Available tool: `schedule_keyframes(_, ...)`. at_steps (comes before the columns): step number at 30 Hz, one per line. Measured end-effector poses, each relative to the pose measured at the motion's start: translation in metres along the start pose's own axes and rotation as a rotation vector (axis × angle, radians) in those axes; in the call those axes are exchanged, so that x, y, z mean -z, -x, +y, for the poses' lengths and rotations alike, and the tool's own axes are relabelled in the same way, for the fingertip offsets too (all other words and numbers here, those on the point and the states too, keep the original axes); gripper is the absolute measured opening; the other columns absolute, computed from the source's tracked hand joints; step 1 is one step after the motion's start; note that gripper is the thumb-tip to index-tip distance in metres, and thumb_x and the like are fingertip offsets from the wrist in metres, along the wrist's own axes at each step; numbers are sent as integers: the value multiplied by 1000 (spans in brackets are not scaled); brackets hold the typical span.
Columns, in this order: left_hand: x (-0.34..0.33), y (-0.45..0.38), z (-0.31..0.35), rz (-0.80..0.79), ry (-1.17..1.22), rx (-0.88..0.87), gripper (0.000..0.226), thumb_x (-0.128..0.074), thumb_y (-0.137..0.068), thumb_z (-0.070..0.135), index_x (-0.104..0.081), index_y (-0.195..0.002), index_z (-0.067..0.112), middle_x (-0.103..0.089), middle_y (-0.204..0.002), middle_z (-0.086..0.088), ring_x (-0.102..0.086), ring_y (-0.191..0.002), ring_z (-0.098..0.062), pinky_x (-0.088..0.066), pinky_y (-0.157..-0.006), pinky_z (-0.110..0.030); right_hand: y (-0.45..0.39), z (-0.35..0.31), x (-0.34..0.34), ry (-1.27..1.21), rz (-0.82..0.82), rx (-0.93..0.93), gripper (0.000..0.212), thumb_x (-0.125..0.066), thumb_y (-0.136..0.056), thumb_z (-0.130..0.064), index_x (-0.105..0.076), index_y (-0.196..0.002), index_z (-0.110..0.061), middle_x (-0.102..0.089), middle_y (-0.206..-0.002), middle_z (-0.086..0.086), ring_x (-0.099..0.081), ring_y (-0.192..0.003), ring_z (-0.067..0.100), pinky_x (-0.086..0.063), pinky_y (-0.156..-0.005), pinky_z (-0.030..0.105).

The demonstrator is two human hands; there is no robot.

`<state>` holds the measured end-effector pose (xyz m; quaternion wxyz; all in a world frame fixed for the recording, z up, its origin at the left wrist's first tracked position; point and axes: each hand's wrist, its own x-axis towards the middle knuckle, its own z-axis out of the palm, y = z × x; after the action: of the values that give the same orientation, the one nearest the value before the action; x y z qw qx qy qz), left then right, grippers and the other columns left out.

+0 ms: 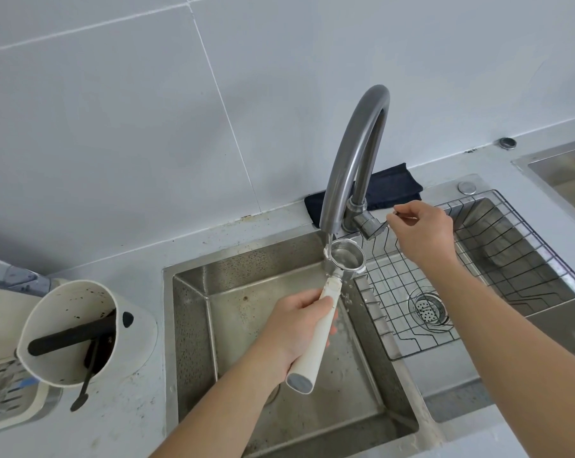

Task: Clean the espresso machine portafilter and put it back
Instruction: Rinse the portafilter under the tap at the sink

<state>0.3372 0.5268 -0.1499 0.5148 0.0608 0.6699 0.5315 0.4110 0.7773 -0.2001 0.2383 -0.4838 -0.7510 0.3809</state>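
My left hand (292,328) grips the white handle of the portafilter (316,338) over the left sink basin (256,292). Its steel basket end (347,257) sits right under the spout of the curved grey tap (352,150), and a thin stream of water runs onto its rim. My right hand (421,231) pinches the tap's lever (397,214) at the base of the tap, fingers curled round its tip.
A white knock box (81,328) with a black bar and coffee stains stands on the counter at the left. A wire rack (477,269) lies in the right basin over a drain strainer (426,307). A dark cloth (388,186) lies behind the tap. The espresso machine's drip tray (5,391) shows at the far left.
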Motion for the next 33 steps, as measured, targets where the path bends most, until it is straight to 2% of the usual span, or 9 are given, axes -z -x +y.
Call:
schedule_keyframes(7, 10, 4, -6, -49, -152, -7, 20, -63, -77, 32, -77, -91, 37, -71, -72, 7, -69, -61, -12, -51, -51, -26, 0, -1, 0, -12, -3, -13, 20, -68, -89, -27, -73, -106, -17, -66, -80, -18, -62, -67, 0, -45, -52, 17)
schedule_keyframes(12, 16, 7, -10, -64, -151, -7, 24, -63, -76, 33, -77, -96, 36, -72, -75, 6, -69, -63, -13, -50, -54, -27, 1, -2, 0, -15, -1, -16, 19, -68, -89, -27, -72, -106, -19, -66, -81, -18, -62, -65, 3, -45, -49, 18)
schedule_keyframes(16, 22, 11, -10, -51, -153, -19, 23, -63, -77, 35, -77, -94, 42, -75, -79, 5, -71, -67, -14, -51, -56, -28, 2, -2, 0, -10, -2, -16, 16, -67, -89, -28, -72, -103, -20, -66, -81, -17, -62, -63, 3, -43, -44, 15)
schedule_keyframes(19, 28, 13, -10, -26, -149, -30, 19, -64, -83, 30, -77, -91, 42, -76, -79, 3, -70, -66, -15, -49, -53, -26, 2, -3, 1, -6, -8, -19, 14, -68, -90, -28, -70, -102, -22, -66, -81, -18, -61, -59, 4, -40, -37, 10)
schedule_keyframes(22, 34, 14, -7, -14, -138, -33, 27, -62, -92, 22, -78, -87, 43, -77, -80, 1, -70, -65, -14, -48, -48, -23, 2, -3, 1, -22, -7, -21, 14, -68, -90, -27, -71, -102, -22, -66, -81, -17, -61, -57, 5, -38, -34, 8)
schedule_keyframes(25, 39, 16, -3, -2, -165, -60, 30, -62, -92, 20, -77, -87, 46, -77, -82, 0, -69, -64, -14, -50, -49, -24, 2, -3, 0, -25, -7, -16, 14, -68, -90, -27, -71, -102, -22, -66, -82, -17, -61, -56, 4, -38, -33, 8)
schedule_keyframes(29, 43, 16, -2, 37, -257, -160, 33, -64, -89, 19, -74, -94, 50, -70, -85, -10, -63, -66, -16, -52, -54, -28, 2, -3, 0, -25, -8, -18, 13, -68, -90, -27, -70, -102, -22, -65, -82, -18, -60, -57, 4, -37, -33, 7)
schedule_keyframes(33, 46, 11, -3, 64, -356, -263, 40, -64, -89, 20, -68, -97, 59, -66, -75, 16, -59, -60, -4, -52, -53, -24, 2, -1, 0, -11, -1, -11, 15, -69, -89, -28, -71, -102, -22, -66, -82, -18, -61, -64, 0, -40, -42, 10)
